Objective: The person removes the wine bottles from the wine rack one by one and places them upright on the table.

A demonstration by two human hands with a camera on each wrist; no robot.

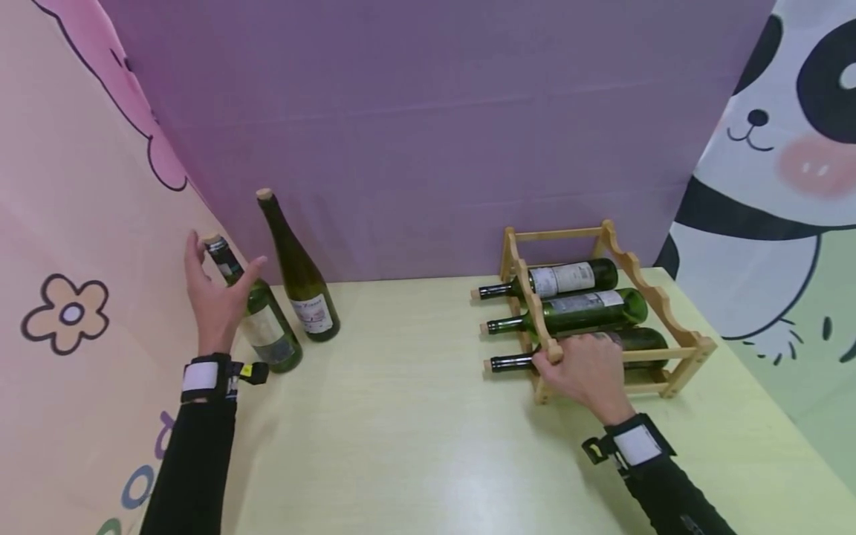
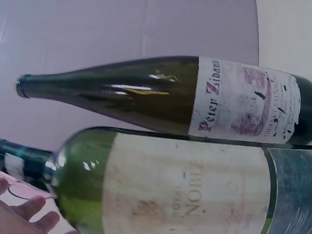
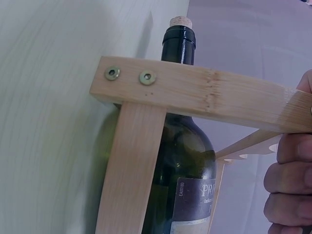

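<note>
My left hand [image 1: 221, 301] is beside the neck of a green wine bottle [image 1: 267, 327] with a cream-and-grey label, thumb and fingers spread around it. The bottle stands upright on the table. In the left wrist view my fingertips [image 2: 36, 209] lie near the neck. Just behind stands a taller, slimmer bottle [image 2: 141, 97] with a white label. On the right, my right hand [image 1: 591, 371] grips the near end of a wooden wine rack [image 1: 658, 354], its fingers [image 3: 292, 180] curled round the bar. The nearest racked bottle [image 3: 190, 161] is partly hidden by that hand.
Two more corked bottles lie in the rack, a dark one [image 1: 575, 277] at the back and a green one [image 1: 595, 303] in the middle. A pale table [image 1: 401, 416] spans between bottles and rack. A purple backdrop [image 1: 401, 148] rises behind, with patterned walls at both sides.
</note>
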